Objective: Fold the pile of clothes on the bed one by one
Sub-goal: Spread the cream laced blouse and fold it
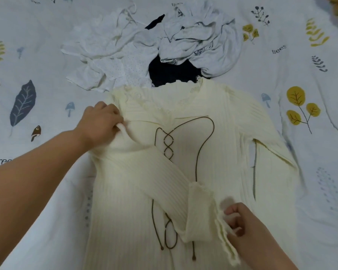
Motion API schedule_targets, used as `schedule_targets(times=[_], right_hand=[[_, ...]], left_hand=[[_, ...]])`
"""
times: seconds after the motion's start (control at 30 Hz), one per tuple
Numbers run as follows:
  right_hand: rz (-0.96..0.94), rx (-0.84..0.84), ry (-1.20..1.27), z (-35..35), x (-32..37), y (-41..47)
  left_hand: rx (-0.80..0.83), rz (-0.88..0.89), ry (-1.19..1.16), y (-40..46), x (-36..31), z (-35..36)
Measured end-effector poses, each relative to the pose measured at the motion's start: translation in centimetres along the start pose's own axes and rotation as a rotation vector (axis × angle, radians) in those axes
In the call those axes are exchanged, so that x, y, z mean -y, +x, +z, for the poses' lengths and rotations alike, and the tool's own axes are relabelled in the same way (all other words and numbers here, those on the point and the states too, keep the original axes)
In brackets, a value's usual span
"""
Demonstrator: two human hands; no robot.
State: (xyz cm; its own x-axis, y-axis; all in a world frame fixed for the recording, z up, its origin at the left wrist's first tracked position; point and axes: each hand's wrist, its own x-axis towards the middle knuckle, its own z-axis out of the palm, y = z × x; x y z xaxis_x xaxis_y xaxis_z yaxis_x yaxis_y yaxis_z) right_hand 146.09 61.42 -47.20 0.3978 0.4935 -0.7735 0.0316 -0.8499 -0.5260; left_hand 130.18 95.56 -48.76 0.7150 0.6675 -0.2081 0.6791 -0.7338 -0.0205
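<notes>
Two hands on the cream sweater [213, 152], which lies flat on the bed [37, 55], front up w/ brown lace [169, 143] down the middle. My left hand [100, 121] has its fingers curled, pinching a fold of knit at the shoulder. My right hand [242, 221] is curled round the frilly cuff [222, 230] of the sleeve [154, 172], which crosses the chest between both hands. Beyond the left hand, past the collar, sits the pile [144, 41]: white and dark pieces, unfolded.
</notes>
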Motion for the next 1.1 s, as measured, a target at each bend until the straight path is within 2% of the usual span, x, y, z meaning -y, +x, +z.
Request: schedule_targets(times=[0.1, 0.17, 0.23, 0.33, 0.43, 0.53, 0.57, 0.63, 0.67, 0.73, 0.8, 0.9, 1.0, 1.1], right_hand=[[-0.031, 0.155, -0.026, -1.6, 0.0, -0.9], [-0.017, 0.152, -0.083, -2.1, -0.4, -1.2], [0.032, 0.052, -0.175, -1.8, -1.0, -0.9], [0.123, -0.063, -0.336, -0.8, -1.5, -0.4], [0.167, -0.106, -0.345, -0.4, -1.9, -0.1], [0.15, -0.174, -0.369, -0.5, -1.9, -0.4], [0.141, -0.197, -0.465, -0.5, -1.5, -0.8], [0.106, -0.34, -0.699, 0.1, -0.6, -0.9], [0.016, -0.46, -0.779, 0.6, -0.5, -0.5], [-0.237, -0.683, -0.677, 2.2, -0.8, 0.2], [-0.375, -0.651, -0.652, 4.2, -0.4, 1.1], [-0.428, -0.545, -0.717, 6.1, -0.8, 3.4], [-0.443, -0.499, -0.836, 6.4, -2.2, 5.5], [-0.501, -0.503, -0.861, 6.0, -2.5, 6.0]], left_hand=[[-0.079, -0.338, -0.031, 1.4, 0.4, -1.8], [-0.055, -0.424, 0.069, 2.1, 0.5, -2.6], [0.05, -0.351, 0.154, 2.5, 0.5, -2.8], [0.204, -0.197, 0.083, 3.3, 0.3, -2.6], [0.236, -0.23, 0.02, 3.9, 1.0, -2.8], [0.089, -0.266, 0.148, 3.8, 1.5, -3.2], [-0.014, -0.24, 0.188, 3.9, 1.3, -3.2], [-0.2, -0.214, 0.109, 3.3, -0.1, -3.0], [-0.253, -0.219, 0.026, 2.7, -1.6, -2.6], [-0.332, -0.179, -0.104, 0.6, -5.7, -1.5], [-0.317, -0.08, -0.175, -2.6, -10.6, 0.8], [-0.085, 0.038, -0.155, -7.2, -15.6, 5.1], [0.022, 0.082, -0.124, -8.6, -16.0, 8.3], [0.042, 0.064, -0.103, -8.4, -16.1, 8.8]])
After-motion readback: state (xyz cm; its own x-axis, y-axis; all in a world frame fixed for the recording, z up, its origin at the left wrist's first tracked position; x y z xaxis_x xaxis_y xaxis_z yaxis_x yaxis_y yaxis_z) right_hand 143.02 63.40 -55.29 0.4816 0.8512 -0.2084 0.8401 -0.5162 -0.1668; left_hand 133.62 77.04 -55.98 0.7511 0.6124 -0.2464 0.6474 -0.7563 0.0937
